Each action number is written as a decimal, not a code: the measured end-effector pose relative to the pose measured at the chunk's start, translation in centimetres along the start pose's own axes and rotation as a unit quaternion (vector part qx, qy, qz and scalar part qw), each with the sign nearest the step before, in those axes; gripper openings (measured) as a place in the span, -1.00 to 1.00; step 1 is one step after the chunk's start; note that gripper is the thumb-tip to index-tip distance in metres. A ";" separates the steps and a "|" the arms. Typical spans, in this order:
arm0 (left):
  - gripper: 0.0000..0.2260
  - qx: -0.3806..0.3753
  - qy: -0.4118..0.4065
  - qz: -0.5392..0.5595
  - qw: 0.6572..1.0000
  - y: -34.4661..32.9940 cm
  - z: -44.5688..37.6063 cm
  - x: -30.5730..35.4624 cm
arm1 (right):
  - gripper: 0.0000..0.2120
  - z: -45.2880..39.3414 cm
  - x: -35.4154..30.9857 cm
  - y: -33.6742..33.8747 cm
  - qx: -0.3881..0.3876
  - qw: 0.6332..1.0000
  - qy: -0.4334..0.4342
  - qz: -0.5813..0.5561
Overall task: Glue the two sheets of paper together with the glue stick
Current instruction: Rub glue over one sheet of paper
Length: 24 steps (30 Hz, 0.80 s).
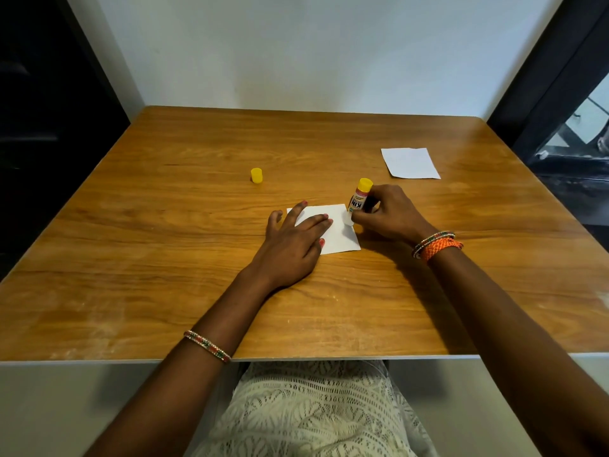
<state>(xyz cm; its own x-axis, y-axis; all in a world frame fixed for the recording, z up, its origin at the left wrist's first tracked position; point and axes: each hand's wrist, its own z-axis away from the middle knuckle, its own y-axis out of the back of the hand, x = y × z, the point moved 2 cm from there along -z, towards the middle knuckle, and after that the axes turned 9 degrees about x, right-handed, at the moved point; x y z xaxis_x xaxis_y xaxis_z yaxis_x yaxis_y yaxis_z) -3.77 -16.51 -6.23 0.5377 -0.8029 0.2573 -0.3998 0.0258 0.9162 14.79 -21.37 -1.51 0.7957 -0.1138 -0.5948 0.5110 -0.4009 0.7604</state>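
On wooden table (164, 258) by white wall (296, 44): right hand (389, 216) grip around glue stick (358, 201), left hand (293, 239) flat, splayed.

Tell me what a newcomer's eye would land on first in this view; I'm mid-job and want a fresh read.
First, the right hand pressing the glue stick, tip down, on the right edge of the near sheet, which the left hand holds flat at mid-table. Next, the yellow cap standing alone to the left, farther back. Last, the second sheet lying untouched at the far right.
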 end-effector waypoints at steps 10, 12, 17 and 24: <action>-0.60 0.004 0.000 0.002 1.000 0.0 0.0 -0.1 | -0.61 1.6 -0.2 0.1 -0.005 1.000 -0.003 -0.021; -0.60 0.005 -0.001 0.001 1.000 0.0 0.0 -0.1 | -0.61 2.0 -0.3 0.2 -0.006 1.000 -0.003 -0.025; -0.60 0.004 -0.002 0.000 1.000 -0.1 0.0 -0.1 | -0.64 2.8 -0.3 0.2 -0.007 0.999 -0.004 -0.042; -0.60 0.001 0.001 -0.003 1.000 -0.1 -0.1 0.0 | -0.67 3.4 -0.5 0.4 -0.023 0.999 -0.006 -0.047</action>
<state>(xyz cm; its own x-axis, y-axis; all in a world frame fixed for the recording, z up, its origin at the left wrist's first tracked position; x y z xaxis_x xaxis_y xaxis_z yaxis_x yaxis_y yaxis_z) -3.70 -16.44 -6.34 0.5409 -0.8024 0.2523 -0.3983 0.0198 0.9170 13.52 -24.52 -1.80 0.7391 -0.0885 -0.6678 0.5989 -0.3675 0.7115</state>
